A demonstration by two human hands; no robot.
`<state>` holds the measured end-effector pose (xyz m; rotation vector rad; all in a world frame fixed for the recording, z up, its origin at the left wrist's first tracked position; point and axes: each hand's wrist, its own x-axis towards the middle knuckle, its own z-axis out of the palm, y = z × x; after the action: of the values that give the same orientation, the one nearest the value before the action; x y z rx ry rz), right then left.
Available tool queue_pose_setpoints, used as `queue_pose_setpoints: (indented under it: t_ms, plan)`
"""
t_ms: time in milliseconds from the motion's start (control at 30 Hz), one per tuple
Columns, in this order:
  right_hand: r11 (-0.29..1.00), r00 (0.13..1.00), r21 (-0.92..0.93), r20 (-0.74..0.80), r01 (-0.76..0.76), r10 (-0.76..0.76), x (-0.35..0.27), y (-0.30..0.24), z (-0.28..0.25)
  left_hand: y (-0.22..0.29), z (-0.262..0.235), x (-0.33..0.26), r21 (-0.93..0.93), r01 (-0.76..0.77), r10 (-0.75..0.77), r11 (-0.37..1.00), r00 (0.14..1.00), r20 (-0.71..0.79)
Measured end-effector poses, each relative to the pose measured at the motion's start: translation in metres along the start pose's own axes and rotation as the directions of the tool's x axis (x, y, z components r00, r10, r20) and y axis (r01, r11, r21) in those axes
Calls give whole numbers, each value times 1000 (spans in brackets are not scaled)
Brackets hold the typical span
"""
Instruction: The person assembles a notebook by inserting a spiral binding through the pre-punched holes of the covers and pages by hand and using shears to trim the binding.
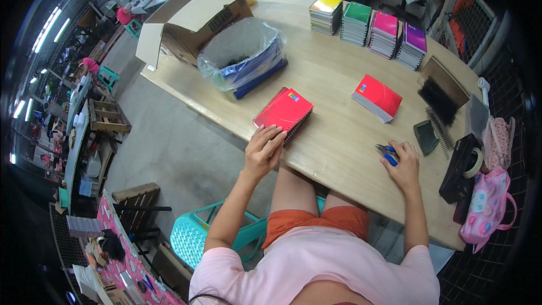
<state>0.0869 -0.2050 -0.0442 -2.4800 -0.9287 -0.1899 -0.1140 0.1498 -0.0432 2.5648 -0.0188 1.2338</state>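
Note:
My left hand (263,149) rests with fingers spread on the near edge of a red spiral notebook stack (284,111) on the wooden table (333,73). My right hand (403,165) lies on the table, closed around blue-handled pliers (386,152) whose tips point left. A second red notebook stack (377,97) lies further back, between the hands. Black spiral binding wires (440,107) sit to the right of it.
Stacks of yellow (326,13), green (356,22), pink (385,34) and purple (414,44) notebooks line the far edge. An open cardboard box (195,14) and a plastic-lined bin (244,56) stand at the left. A tape dispenser (462,166) and pink bag (486,206) sit at right.

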Motion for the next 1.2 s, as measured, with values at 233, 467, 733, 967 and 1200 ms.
queue_pose_setpoints:
  t_ms: [233,467,733,967,1200]
  plan:
    - [999,998,-9,-49,-33,33,-6,6,3,5,6,-3,22,5,-4,1000,999,-35]
    - [981,995,-191,-97,-42,24,-10,16,-20,50,8,23,7,67,-66,998,993,-94]
    - [993,958,14,-262,-121,121,38,48,-61,61,172,128,-615,320,-327,721,939,105]
    - [875,894,-198,-179,-442,411,64,314,-15,42,293,188,-210,667,-514,715,705,489]
    - [931,940,-131,-50,-341,337,77,291,12,11,286,175,-21,770,-698,638,590,405]
